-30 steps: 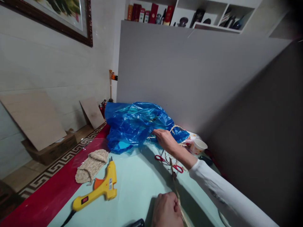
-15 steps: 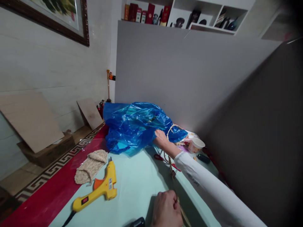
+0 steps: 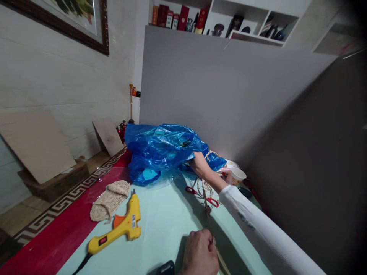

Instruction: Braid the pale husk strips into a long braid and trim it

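My right hand [image 3: 200,164] grips the edge of a crumpled blue plastic bag [image 3: 163,149] at the back of the table. Close to the front edge, my left hand [image 3: 200,250] is closed, with a strand of brown twine [image 3: 222,259] coming out at its right side. Red-handled scissors [image 3: 212,202] lie beneath my right forearm, with loose twine over them. To the left of my left hand rests a yellow hot glue gun [image 3: 126,227] with an orange trigger. A flat piece of coiled, woven twine [image 3: 110,200] lies beside it. What is inside the bag is mostly hidden.
A white paper cup [image 3: 237,175] and a dark object [image 3: 245,191] stand at the right. A black object [image 3: 166,268] pokes in at the front edge. Grey panels [image 3: 229,91] rise behind and to the right. A red patterned cloth [image 3: 71,225] borders the left.
My right hand has lifted the bag's edge slightly up and to the right, uncovering more of the scissors and twine. My left hand has stayed almost still.
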`<state>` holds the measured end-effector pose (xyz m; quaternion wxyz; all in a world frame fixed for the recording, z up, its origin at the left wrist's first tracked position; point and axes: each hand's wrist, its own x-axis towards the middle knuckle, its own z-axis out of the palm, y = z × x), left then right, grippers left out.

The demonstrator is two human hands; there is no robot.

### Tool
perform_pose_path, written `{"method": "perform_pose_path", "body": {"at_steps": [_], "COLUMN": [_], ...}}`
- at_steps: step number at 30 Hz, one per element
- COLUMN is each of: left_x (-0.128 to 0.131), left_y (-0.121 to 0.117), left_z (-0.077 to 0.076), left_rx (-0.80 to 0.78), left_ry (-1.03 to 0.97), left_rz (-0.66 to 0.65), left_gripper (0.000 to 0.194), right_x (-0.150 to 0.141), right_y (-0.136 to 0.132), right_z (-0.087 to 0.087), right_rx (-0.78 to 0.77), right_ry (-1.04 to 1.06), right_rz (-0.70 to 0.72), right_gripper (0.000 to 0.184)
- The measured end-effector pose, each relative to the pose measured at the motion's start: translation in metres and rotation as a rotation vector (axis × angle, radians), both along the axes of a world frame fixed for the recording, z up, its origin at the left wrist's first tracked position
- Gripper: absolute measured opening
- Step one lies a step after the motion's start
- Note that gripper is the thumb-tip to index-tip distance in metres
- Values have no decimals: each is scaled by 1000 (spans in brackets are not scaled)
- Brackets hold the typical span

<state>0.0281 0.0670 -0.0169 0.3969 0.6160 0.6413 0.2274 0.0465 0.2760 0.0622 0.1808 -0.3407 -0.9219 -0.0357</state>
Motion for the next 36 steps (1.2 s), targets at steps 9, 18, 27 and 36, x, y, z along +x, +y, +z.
{"method": "perform_pose_path", "body": {"at_steps": [9,18,27,36], "left_x": [2,3,2,1], "left_y": [-2,-4,-6,-5], "left_z": [-12,-7,-12,-4], "left_rx": [98,90,102,113], "left_ry": [-72,-70,-97,-86], "left_rz": [23,55,38,31], "left_gripper": [19,21,24,27], "right_x": [32,53,55,47], "right_y": [-42,-105,-129,-122], "right_z": [43,66,68,64], "right_rx": [-614,-1200,-1197,-1114], "right_ry": [240,316,318,416], "right_rz": [108,332,339,266], "right_gripper": [40,29,33,34]}}
